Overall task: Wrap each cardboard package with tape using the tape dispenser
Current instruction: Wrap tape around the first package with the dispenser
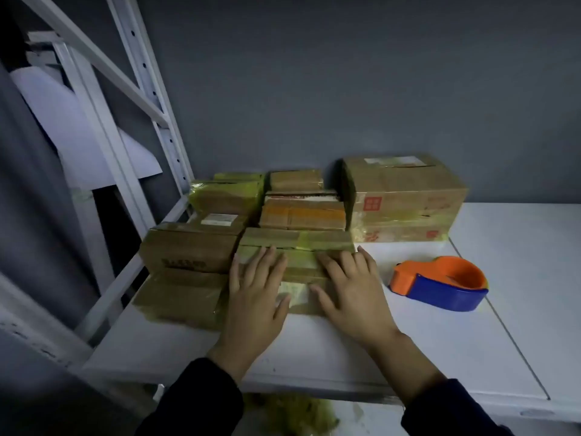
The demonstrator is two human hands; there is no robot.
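Place: a small stockroom or packing corner, a working space rather than a home.
Shelving: a white steel storage rack with slotted uprights and a slanting brace (144, 73) stands at the left, the kind used in storerooms.
Goods: many brown cardboard packages bound in yellowish clear tape (301, 215) are stacked close together against the wall, with a larger brown carton with red printed marks (405, 196) just beside them.
Tool: an orange and blue plastic tape dispenser (440, 283) lies on the white table (345, 350), right of the packages.
Wall: plain dark grey painted wall (345, 89).
Floor: crumpled yellowish tape scraps (292, 413) lie below the table's front edge.
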